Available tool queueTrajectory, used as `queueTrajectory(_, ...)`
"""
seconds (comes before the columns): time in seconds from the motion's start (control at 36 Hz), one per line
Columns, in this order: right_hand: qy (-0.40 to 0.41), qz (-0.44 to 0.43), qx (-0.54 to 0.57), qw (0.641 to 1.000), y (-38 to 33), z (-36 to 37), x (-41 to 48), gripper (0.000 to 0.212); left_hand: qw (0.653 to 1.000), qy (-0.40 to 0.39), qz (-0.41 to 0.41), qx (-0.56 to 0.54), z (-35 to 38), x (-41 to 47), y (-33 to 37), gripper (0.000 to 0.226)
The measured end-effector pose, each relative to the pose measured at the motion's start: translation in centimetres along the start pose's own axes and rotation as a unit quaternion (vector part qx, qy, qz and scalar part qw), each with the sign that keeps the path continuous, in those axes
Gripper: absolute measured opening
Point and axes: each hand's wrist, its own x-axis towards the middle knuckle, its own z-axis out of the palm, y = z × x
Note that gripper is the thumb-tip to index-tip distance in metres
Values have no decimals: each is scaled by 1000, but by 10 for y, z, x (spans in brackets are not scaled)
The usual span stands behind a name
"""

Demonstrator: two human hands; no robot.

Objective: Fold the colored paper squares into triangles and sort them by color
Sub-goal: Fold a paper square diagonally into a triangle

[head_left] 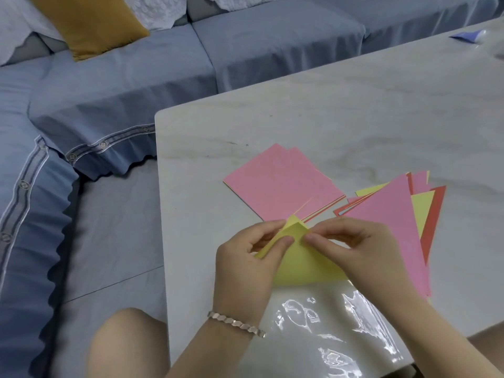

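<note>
Yellow sheet (302, 266) partly behind right hand (362, 248).

yellow sheet (305, 266): 1 | square stack (281, 184): 1 | triangle pile (387, 208): 1 | bracelet (237, 323): 1 | mustard cushion (90, 23): 1

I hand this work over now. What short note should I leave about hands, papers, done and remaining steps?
Left hand and right hand: both pinch the corners of the yellow paper sheet, mid-fold.
Stack of paper squares, pink on top: on the white table beyond the hands.
Mixed pile of pink, yellow, red folded triangles: right of it.
Done: several triangles. Left: crease the yellow sheet, fold the stack, sort by colour.
</note>
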Motion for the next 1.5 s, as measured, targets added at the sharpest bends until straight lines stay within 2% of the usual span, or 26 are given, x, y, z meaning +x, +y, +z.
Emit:
queueTrajectory(0.19,27,16,30,999,-4,2,-4,23,1000,19,2,-14,4,-5,0,38)
queueTrajectory(0.5,23,8,8,1000,-7,3,-10,27,1000,-5,-3,-23,2,-7,2,38)
queueTrajectory(0.67,15,8,15,1000,-8,3,-10,26,1000,-23,6,-16,2,-8,-1,29)
queueTrajectory(0.94,14,21,9,1000,-6,3,-9,24,999,-28,42,4,1,-10,-7,26)
queueTrajectory(1.19,6,17,-4,1000,-7,3,-8,25,999,-32,24,-7,-1,-10,-7,17)
queueTrajectory(1.5,0,7,-22,1000,-7,5,-9,28,996,3,76,50,2,-12,-11,29)
